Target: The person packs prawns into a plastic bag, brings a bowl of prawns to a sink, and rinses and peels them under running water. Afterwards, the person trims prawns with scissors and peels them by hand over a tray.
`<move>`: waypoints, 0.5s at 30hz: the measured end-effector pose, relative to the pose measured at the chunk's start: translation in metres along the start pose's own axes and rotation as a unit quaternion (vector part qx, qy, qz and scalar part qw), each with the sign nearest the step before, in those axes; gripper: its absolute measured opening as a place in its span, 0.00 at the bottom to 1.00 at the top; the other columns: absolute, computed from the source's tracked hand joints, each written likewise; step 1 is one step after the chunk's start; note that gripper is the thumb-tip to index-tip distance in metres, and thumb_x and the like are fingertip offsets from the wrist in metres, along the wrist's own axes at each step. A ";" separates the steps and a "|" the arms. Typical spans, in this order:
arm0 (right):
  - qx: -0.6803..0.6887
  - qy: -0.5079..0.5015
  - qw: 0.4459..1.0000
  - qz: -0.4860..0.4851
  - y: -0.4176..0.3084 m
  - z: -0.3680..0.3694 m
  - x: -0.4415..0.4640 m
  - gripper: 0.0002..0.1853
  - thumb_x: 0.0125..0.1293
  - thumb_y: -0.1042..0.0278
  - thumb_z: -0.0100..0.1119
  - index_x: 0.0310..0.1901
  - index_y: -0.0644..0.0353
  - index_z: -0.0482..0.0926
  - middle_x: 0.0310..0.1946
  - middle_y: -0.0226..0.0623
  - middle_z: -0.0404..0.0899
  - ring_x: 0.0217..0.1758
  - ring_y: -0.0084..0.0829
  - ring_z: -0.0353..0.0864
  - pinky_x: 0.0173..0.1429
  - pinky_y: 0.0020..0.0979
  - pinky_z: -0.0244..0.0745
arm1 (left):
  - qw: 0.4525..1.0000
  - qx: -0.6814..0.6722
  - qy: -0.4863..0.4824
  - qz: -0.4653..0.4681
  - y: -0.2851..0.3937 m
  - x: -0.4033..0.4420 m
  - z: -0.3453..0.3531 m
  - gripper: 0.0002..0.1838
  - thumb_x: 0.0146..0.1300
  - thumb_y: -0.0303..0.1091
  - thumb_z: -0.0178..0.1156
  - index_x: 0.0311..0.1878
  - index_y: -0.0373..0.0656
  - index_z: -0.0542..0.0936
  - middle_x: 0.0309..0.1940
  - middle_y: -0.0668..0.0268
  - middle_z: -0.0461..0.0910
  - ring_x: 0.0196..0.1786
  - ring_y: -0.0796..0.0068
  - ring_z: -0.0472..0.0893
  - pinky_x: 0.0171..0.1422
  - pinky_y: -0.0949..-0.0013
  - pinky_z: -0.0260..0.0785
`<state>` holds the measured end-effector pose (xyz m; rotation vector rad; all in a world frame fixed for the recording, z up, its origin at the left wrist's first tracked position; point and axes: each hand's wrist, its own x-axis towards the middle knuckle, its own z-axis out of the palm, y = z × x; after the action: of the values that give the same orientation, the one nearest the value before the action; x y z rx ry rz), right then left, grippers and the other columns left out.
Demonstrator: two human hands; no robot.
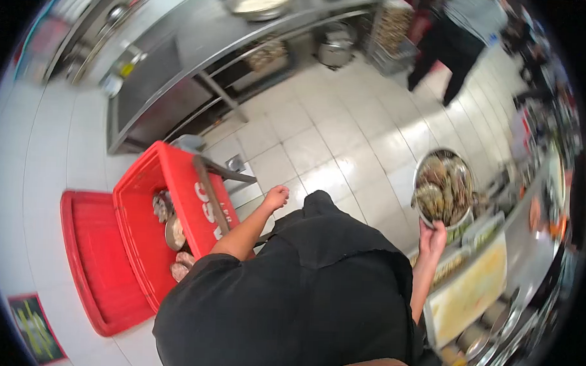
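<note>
My right hand [433,238] grips the near edge of a round metal bowl [460,223], its fingers partly hidden beneath. Large greyish-brown raw prawns [445,188] fill the bowl. My left hand [277,197] is curled closed in front of my body, and I see nothing in it. Nearest to that hand is a big red cooler box [171,172] with its lid [87,260] swung back. Inside the box are a metal bowl [175,233] and several pale, packed-looking lumps [183,265].
A steel work table [201,34] runs along the back, with a large pan [262,2] on it. On the right, a counter holds a stained cutting board [468,289] and food containers [485,230]. Another person [456,40] stands on the tiled floor [333,133] at the back right.
</note>
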<state>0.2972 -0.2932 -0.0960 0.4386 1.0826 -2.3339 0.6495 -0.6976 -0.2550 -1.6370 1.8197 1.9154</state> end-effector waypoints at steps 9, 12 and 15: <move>-0.098 -0.060 0.990 0.079 0.083 0.146 0.057 0.31 0.51 0.82 0.47 0.62 0.69 0.65 0.58 0.51 0.74 0.56 0.48 0.80 0.55 0.51 0.82 | 0.990 -0.116 0.075 0.041 0.047 0.031 -0.112 0.12 0.63 0.31 0.54 0.48 0.41 0.77 0.31 0.67 0.78 0.27 0.78 0.76 0.28 0.73 0.68; -0.129 -0.071 0.984 0.103 0.114 0.206 0.075 0.33 0.51 0.82 0.46 0.64 0.67 0.63 0.60 0.52 0.72 0.59 0.50 0.77 0.60 0.52 0.79 | 0.980 -0.170 0.091 0.041 0.056 0.049 -0.134 0.12 0.63 0.30 0.53 0.49 0.40 0.76 0.32 0.67 0.78 0.28 0.79 0.76 0.29 0.74 0.68; -0.168 -0.117 0.968 0.146 0.143 0.246 0.112 0.35 0.51 0.81 0.44 0.66 0.69 0.59 0.62 0.54 0.70 0.62 0.52 0.75 0.62 0.53 0.76 | 0.972 -0.207 0.108 0.042 0.059 0.065 -0.149 0.12 0.65 0.30 0.53 0.50 0.40 0.75 0.33 0.66 0.79 0.28 0.79 0.76 0.29 0.74 0.68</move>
<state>0.2729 -0.5981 -0.0835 0.1721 1.1800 -1.8470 0.6769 -0.8649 -0.2213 -1.9870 1.6584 2.3656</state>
